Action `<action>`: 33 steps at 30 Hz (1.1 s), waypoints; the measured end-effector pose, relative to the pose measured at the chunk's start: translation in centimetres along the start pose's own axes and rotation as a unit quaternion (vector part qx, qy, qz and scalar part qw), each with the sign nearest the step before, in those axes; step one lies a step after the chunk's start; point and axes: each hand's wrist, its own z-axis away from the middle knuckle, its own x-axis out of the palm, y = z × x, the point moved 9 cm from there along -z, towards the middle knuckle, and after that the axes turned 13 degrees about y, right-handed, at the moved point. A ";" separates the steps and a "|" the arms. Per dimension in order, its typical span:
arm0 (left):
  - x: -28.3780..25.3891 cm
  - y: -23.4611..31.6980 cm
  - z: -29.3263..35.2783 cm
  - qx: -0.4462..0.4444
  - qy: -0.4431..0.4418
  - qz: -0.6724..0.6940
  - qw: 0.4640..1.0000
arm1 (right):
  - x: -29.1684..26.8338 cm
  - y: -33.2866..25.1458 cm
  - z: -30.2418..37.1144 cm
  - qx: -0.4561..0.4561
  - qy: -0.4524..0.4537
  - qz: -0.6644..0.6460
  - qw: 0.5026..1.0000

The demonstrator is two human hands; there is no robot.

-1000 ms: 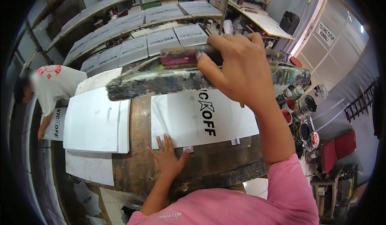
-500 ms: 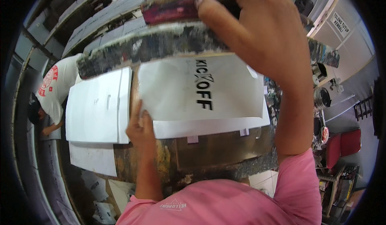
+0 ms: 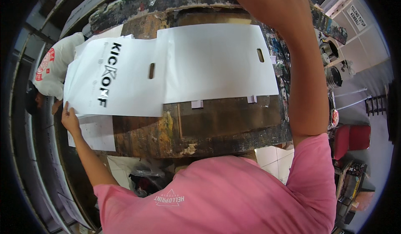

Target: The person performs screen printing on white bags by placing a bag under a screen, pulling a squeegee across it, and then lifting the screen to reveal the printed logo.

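My left hand (image 3: 70, 120) pinches the near-left corner of a white bag (image 3: 131, 73) with bold black lettering and a cut-out handle slot. This printed bag lies over the left side of the table and partly covers the sheets beneath it. To its right a plain white bag (image 3: 213, 62) with a handle slot lies flat, its left edge against the printed one. My right hand (image 3: 271, 2) is raised at the top edge of the view. Its fingers are cut off, so what they hold does not show. A paint-crusted wooden frame bar (image 3: 167, 2) stands beyond the bags.
The worktable (image 3: 142, 129) is stained with paint. Small pale tabs (image 3: 197, 104) sit along the plain bag's near edge. Another person (image 3: 58, 64) bends at the far left beside long racks. Open cans (image 3: 333, 76) and a red chair (image 3: 353, 142) stand to the right.
The printed bag has moved left with my left hand, uncovering the plain bag. The frame bar has moved up and away, and my right hand has risen partly out of view.
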 end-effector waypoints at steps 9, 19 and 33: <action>8.1 32.1 19.4 0.106 -0.273 0.191 0.937 | 2.1 0.8 -0.2 0.117 -0.163 0.057 0.978; 9.0 53.0 41.9 0.385 -0.405 0.184 0.809 | 1.6 1.5 0.0 0.023 -0.130 -0.046 0.990; 0.0 44.7 20.6 -0.358 -0.308 0.756 0.452 | 2.1 -1.1 10.9 -0.041 -0.082 0.032 0.995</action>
